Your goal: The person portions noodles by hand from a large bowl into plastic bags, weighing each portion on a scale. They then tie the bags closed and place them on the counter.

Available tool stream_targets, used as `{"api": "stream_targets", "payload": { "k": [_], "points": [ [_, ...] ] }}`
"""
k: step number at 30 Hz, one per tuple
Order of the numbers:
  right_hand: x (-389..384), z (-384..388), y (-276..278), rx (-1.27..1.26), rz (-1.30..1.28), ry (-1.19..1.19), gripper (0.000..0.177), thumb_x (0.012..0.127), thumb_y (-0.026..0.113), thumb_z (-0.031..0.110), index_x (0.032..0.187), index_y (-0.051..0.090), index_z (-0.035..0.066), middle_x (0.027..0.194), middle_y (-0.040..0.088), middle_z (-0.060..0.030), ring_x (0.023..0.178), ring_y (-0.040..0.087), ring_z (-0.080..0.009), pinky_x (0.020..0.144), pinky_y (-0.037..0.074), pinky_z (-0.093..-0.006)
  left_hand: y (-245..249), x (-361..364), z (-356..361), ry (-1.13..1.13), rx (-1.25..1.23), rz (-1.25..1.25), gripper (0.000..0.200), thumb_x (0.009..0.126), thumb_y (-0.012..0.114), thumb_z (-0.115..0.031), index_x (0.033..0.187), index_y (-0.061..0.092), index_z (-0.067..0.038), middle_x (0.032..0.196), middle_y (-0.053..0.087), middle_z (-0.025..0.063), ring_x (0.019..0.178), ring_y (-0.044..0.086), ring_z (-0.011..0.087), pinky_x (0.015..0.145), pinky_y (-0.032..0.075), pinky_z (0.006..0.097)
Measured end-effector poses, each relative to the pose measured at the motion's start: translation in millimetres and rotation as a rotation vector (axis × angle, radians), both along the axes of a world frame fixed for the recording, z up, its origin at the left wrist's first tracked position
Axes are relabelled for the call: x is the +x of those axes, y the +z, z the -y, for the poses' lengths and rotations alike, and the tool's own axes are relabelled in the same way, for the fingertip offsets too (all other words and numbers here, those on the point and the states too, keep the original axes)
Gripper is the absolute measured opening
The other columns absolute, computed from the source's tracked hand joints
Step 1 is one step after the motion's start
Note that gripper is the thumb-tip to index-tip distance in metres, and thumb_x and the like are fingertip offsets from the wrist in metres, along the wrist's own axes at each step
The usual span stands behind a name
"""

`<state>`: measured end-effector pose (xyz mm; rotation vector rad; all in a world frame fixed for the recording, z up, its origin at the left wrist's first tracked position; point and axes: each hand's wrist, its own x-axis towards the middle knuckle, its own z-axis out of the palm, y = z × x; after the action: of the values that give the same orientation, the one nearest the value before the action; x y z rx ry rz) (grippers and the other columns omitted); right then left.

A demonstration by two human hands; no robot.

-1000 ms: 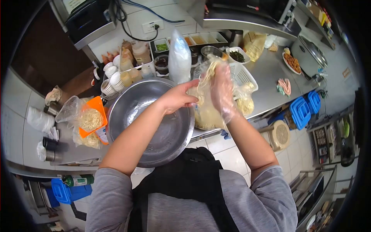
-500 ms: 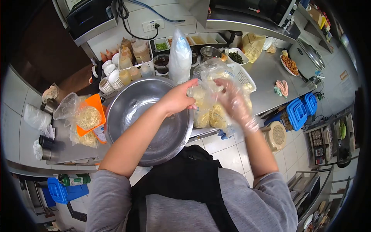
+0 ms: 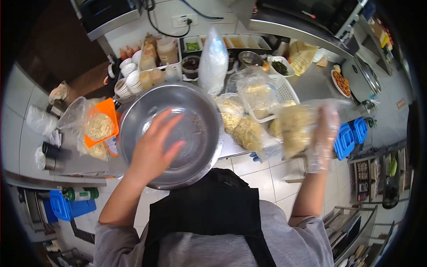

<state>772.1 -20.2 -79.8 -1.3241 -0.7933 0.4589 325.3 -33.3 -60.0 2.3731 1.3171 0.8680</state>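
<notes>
My left hand (image 3: 155,149) hangs over the large steel bowl (image 3: 195,173), fingers spread and holding nothing. In my right hand (image 3: 324,133), which wears a clear plastic glove, is a bag of noodles (image 3: 296,129), blurred by motion, at the right part of the counter. More bagged noodles (image 3: 247,133) lie just right of the bowl, partly beside a white perforated basket (image 3: 287,91). A tall white plastic bag (image 3: 213,62) stands behind the bowl. On the left, an orange scoop-like tray (image 3: 106,107) holds noodles in plastic.
Sauce bottles (image 3: 149,58) and paper cups (image 3: 133,82) stand behind the bowl, near a row of topping containers (image 3: 235,42). A plate of orange food (image 3: 341,83) and a large pot (image 3: 358,73) sit at the right. Blue bins (image 3: 344,141) stand below the counter.
My left hand has moved left and down over the bowl, its fingers now spread. My right hand has moved right, away from the other bags, with a noodle bag in it.
</notes>
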Motion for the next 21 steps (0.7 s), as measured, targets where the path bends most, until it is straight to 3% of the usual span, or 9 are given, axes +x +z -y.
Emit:
{"api": "stream_targets", "payload": {
  "k": [4, 7, 9, 10, 11, 13, 15, 19, 21],
  "points": [
    [76.0, -17.3, 13.5, 0.084, 0.001, 0.049, 0.026, 0.097, 0.059, 0.014, 0.119, 0.060, 0.000, 0.110, 0.064, -0.0077, 0.101, 0.057, -0.0159, 0.093, 0.044, -0.0320, -47.8, -83.5, 32.9, 0.456, -0.004, 0.123, 0.030, 0.087, 0.066, -0.004, 0.117, 0.064, -0.006, 0.115, 0.058, 0.0088, 0.089, 0.058, 0.0166, 0.071, 0.049, 0.0246],
    [93.2, -44.1, -25.0, 0.206, 0.166, 0.156, 0.030, 0.094, 0.063, 0.012, 0.120, 0.060, -0.002, 0.102, 0.065, -0.0093, 0.097, 0.059, -0.0184, 0.087, 0.047, -0.0331, -92.3, -118.6, 60.5, 0.720, 0.050, 0.346, 0.021, 0.088, 0.065, -0.004, 0.108, 0.065, -0.005, 0.111, 0.057, 0.0049, 0.079, 0.050, 0.0116, 0.068, 0.044, 0.0220],
    [111.7, -66.0, -60.8, -0.347, 1.303, -0.173, 0.035, 0.092, 0.064, 0.012, 0.124, 0.058, -0.003, 0.103, 0.065, -0.0136, 0.096, 0.060, -0.0225, 0.084, 0.048, -0.0343, -128.4, -118.0, 67.8, 0.838, 0.114, 0.468, 0.027, 0.090, 0.065, -0.007, 0.116, 0.060, -0.006, 0.111, 0.057, 0.0045, 0.078, 0.048, 0.0134, 0.074, 0.045, 0.0244],
    [74.8, -67.4, -56.1, -0.331, 0.986, 0.020, 0.041, 0.091, 0.065, 0.010, 0.128, 0.054, -0.003, 0.107, 0.063, -0.0178, 0.097, 0.060, -0.0261, 0.087, 0.048, -0.0365, -145.2, -112.0, 69.9, 0.938, 0.036, 0.714, 0.037, 0.089, 0.066, -0.009, 0.124, 0.054, -0.007, 0.112, 0.057, 0.0051, 0.079, 0.050, 0.0151, 0.077, 0.045, 0.0273],
    [44.7, -68.7, -62.9, -0.095, 1.003, 0.009, 0.043, 0.091, 0.065, 0.010, 0.130, 0.053, -0.002, 0.112, 0.063, -0.0176, 0.098, 0.060, -0.0268, 0.088, 0.047, -0.0383, -152.7, -104.9, 73.4, 1.029, -0.038, 0.963, 0.047, 0.089, 0.067, -0.010, 0.131, 0.048, -0.008, 0.112, 0.057, 0.0057, 0.080, 0.052, 0.0168, 0.080, 0.046, 0.0302],
    [-35.2, -49.0, -42.0, -0.066, 1.025, 0.046, 0.040, 0.091, 0.065, 0.009, 0.129, 0.054, -0.001, 0.110, 0.064, -0.0164, 0.098, 0.060, -0.0253, 0.088, 0.048, -0.0377, -137.4, -86.7, 74.5, 0.945, -0.554, 1.488, 0.063, 0.087, 0.070, -0.013, 0.140, 0.036, -0.008, 0.117, 0.057, 0.0086, 0.092, 0.058, 0.0230, 0.083, 0.049, 0.0376],
    [-78.5, -35.8, -72.6, -0.213, 0.544, 0.354, 0.038, 0.094, 0.064, 0.015, 0.127, 0.055, -0.002, 0.108, 0.063, -0.0152, 0.098, 0.059, -0.0237, 0.087, 0.048, -0.0372, -136.2, -84.3, 76.6, 0.859, -0.771, 1.511, 0.061, 0.086, 0.069, -0.010, 0.138, 0.039, -0.006, 0.118, 0.058, 0.0107, 0.099, 0.060, 0.0249, 0.085, 0.050, 0.0395],
    [-188.2, 6.7, -60.4, -0.822, 0.207, 0.799, 0.048, 0.096, 0.060, 0.035, 0.126, 0.054, -0.002, 0.114, 0.062, -0.0144, 0.107, 0.057, -0.0205, 0.094, 0.045, -0.0311, -155.3, -87.6, 86.7, 0.734, -1.104, 1.349, 0.047, 0.085, 0.064, -0.002, 0.129, 0.048, 0.005, 0.118, 0.061, 0.0159, 0.106, 0.062, 0.0289, 0.091, 0.053, 0.0445],
    [-183.8, 25.3, -100.5, -0.421, 0.267, 0.480, 0.052, 0.096, 0.061, 0.029, 0.135, 0.048, -0.002, 0.122, 0.060, -0.0129, 0.110, 0.056, -0.0195, 0.096, 0.043, -0.0315, -132.1, -79.7, 93.7, 0.554, -1.086, 1.404, 0.047, 0.083, 0.060, 0.004, 0.129, 0.048, 0.004, 0.117, 0.061, 0.0160, 0.104, 0.063, 0.0280, 0.090, 0.054, 0.0432]
  ]
}}
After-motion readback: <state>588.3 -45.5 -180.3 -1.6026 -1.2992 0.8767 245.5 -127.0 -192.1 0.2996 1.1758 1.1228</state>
